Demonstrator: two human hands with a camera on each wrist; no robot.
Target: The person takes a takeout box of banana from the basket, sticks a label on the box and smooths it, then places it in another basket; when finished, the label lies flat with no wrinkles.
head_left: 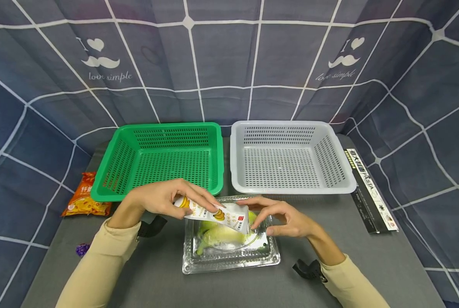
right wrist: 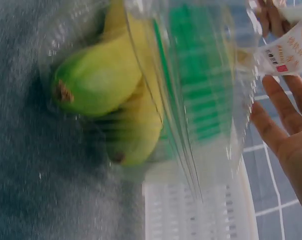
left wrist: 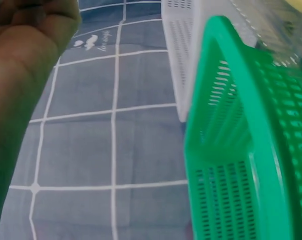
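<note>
My left hand (head_left: 175,196) grips a white snack packet (head_left: 229,216) printed with yellow round biscuits, thumb on the near side and fingers over the top. The packet is held tilted above a clear plastic box (head_left: 229,265) with yellow-green fruit (head_left: 222,237) inside. At the packet's right end is my right hand (head_left: 283,216), its fingers spread and fingertips close to the packet's edge. In the right wrist view the fruit (right wrist: 100,75) shows blurred through the clear box, beside the right hand (right wrist: 296,135). Only part of the left hand (left wrist: 35,25) appears in its own wrist view.
Behind the box stand a green basket (head_left: 164,197) on the left and a white basket (head_left: 291,190) on the right. An orange snack bag (head_left: 87,196) and a small purple item (head_left: 82,249) lie at left. A black pasta box (head_left: 370,192) lies at far right.
</note>
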